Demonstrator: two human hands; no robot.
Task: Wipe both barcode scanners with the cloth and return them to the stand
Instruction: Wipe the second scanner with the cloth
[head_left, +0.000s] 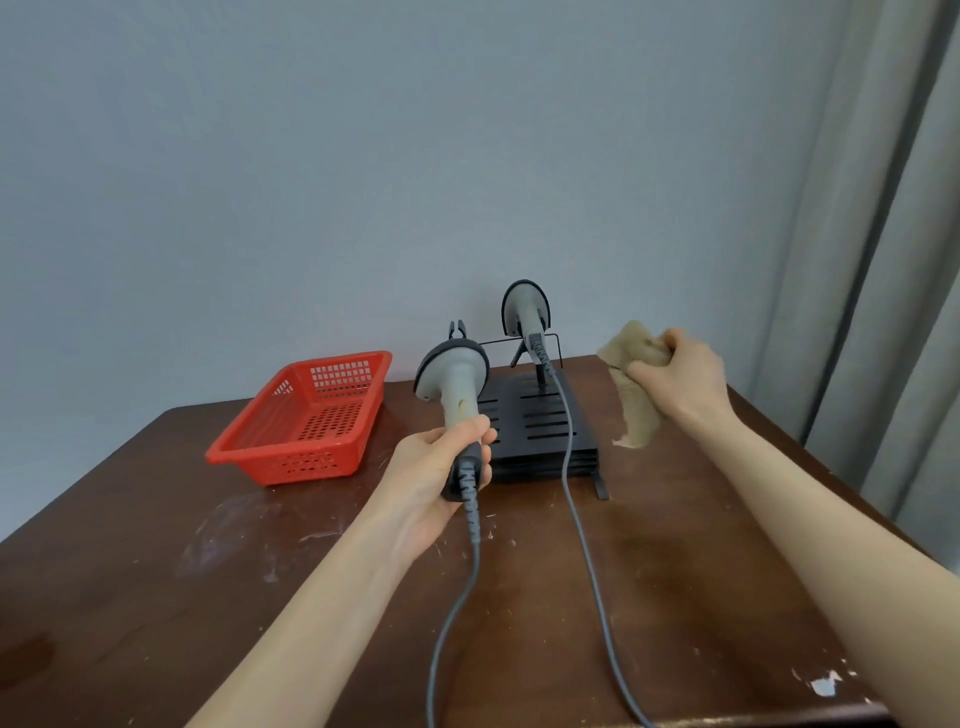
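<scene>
Grey held scanner (454, 384) is off the stand (535, 415), raised just left of it, its handle gripped by the left hand (441, 462). The second scanner (524, 312) sits upright at the stand's rear, its cord trailing over the table (208, 597). The right hand (675, 374), clenched round the tan cloth (631, 395), is lifted right of the stand, apart from the held scanner. Judged step: wiping this unit. The next move calls for bringing the cloth onto the scanner head.

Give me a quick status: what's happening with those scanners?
Left hand grips first scanner, lifted. Right hand holds cloth, not touching it. Second scanner on stand.
</scene>
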